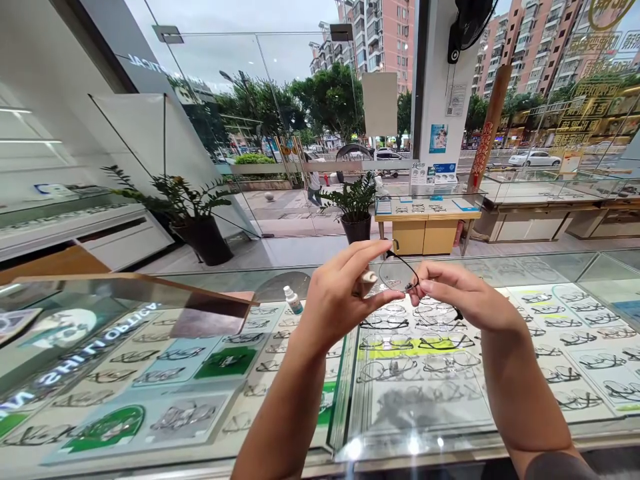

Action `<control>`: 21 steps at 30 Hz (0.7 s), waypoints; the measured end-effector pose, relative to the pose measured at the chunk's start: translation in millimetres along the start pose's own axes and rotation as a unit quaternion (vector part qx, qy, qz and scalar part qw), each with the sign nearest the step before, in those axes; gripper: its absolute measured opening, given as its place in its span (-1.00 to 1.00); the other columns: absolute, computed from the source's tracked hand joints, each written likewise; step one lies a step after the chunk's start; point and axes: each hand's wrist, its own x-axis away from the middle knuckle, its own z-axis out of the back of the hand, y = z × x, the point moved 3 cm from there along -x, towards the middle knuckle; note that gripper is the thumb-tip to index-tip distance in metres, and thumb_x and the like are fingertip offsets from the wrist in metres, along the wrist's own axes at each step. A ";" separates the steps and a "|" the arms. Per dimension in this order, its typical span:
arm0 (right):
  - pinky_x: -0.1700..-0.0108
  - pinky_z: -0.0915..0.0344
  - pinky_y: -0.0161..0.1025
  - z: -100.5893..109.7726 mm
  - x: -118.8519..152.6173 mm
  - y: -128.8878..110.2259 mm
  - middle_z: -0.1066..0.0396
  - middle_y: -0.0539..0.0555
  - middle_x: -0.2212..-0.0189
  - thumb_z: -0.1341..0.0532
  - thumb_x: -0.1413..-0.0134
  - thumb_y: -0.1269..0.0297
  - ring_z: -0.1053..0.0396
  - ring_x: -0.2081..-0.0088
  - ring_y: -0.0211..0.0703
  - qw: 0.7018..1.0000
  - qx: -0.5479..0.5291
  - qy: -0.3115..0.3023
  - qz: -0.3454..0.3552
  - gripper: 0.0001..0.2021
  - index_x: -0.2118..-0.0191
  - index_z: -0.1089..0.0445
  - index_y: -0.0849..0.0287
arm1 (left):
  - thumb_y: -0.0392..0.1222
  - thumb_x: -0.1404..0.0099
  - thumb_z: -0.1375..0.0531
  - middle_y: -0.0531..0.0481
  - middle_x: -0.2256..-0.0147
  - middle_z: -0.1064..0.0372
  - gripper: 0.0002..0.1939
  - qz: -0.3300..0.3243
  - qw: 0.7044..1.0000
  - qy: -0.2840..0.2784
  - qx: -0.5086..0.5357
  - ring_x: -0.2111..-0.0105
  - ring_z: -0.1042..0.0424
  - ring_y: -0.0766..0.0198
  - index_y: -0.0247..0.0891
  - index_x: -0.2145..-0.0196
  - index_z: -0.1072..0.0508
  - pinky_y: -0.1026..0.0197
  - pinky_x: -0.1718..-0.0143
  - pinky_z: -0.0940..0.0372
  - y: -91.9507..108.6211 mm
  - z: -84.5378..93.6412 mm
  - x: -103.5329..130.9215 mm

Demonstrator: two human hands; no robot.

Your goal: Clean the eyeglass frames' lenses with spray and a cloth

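A pair of eyeglasses with a thin dark rim is held up between both hands, above the glass counter. My left hand is closed on one side of it, thumb below and fingers above the lens. A small whitish thing is tucked in the same palm; its kind is unclear. At the middle of the frame, my right hand pinches the eyeglasses between thumb and fingers. Part of the eyeglasses is hidden behind the right fingers.
Below the hands, a glass display counter holds rows of eyeglasses. A small white bottle with a blue-green label stands left of my left hand. A brown-edged panel lies at the left. Potted plants and another showcase stand beyond.
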 end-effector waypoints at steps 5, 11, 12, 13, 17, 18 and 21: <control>0.02 -0.35 -0.17 -1.6 3.1 -6.7 -0.46 0.06 0.25 -0.15 -0.46 -0.01 -0.41 0.16 -0.17 0.998 0.042 0.051 0.024 -0.68 0.22 -0.42 0.14 | 0.02 -0.24 -0.48 -0.16 -0.02 -0.58 -0.44 -0.003 0.999 0.039 0.003 0.20 -0.55 0.16 -0.14 -0.14 -0.53 0.13 0.05 -0.47 3.9 5.7 -2.2; -0.20 -0.33 0.01 -1.9 15.3 -20.5 -0.44 0.14 -0.01 -0.33 -0.24 -0.09 -0.40 -0.11 0.04 0.904 0.233 0.330 0.140 -0.59 -0.03 -0.40 0.07 | 0.09 -0.11 -0.55 -0.05 0.16 -0.54 -0.41 0.077 0.984 0.160 -0.033 0.27 -0.49 0.21 -0.19 0.00 -0.54 0.16 0.20 -0.43 3.1 12.7 2.2; -0.20 -0.35 0.04 -3.5 16.6 -21.8 -0.44 0.15 -0.02 -0.38 -0.17 -0.10 -0.41 -0.11 0.07 0.887 0.266 0.349 0.146 -0.52 -0.06 -0.39 0.07 | 0.11 -0.10 -0.55 -0.05 0.18 -0.53 -0.42 0.095 0.979 0.175 -0.044 0.28 -0.48 0.21 -0.20 0.02 -0.53 0.16 0.22 -0.42 3.2 13.3 3.6; -0.19 -0.36 0.05 -5.3 17.5 -22.6 -0.44 0.16 -0.04 -0.41 -0.12 -0.11 -0.41 -0.10 0.09 0.873 0.293 0.361 0.149 -0.47 -0.09 -0.39 0.08 | 0.13 -0.10 -0.54 -0.04 0.19 -0.52 -0.42 0.108 0.975 0.188 -0.057 0.28 -0.47 0.22 -0.21 0.04 -0.53 0.17 0.25 -0.41 3.9 13.8 4.8; -0.16 -0.40 0.06 -11.2 18.5 -24.1 -0.47 0.16 -0.04 -0.44 -0.11 -0.08 -0.44 -0.08 0.09 0.848 0.341 0.383 0.138 -0.45 -0.12 -0.40 0.08 | 0.15 -0.10 -0.54 -0.03 0.22 -0.51 -0.43 0.137 0.965 0.207 -0.079 0.33 -0.46 0.26 -0.22 0.08 -0.53 0.20 0.33 -0.38 10.2 17.6 7.2; -0.15 -0.41 0.05 -12.1 18.6 -24.2 -0.48 0.15 -0.02 -0.43 -0.13 -0.07 -0.45 -0.07 0.08 0.845 0.344 0.388 0.134 -0.47 -0.12 -0.42 0.07 | 0.15 -0.11 -0.53 -0.03 0.22 -0.51 -0.44 0.143 0.965 0.207 -0.079 0.32 -0.47 0.26 -0.22 0.08 -0.53 0.19 0.33 -0.38 12.0 18.8 7.3; -0.11 -0.43 0.01 -13.2 18.5 -24.3 -0.51 0.12 0.03 -0.42 -0.17 -0.06 -0.47 -0.03 0.04 0.842 0.344 0.397 0.124 -0.52 -0.09 -0.45 0.06 | 0.15 -0.11 -0.53 -0.04 0.22 -0.53 -0.47 0.154 0.962 0.208 -0.083 0.27 -0.51 0.20 -0.20 0.09 -0.54 0.17 0.31 -0.40 15.8 22.0 7.1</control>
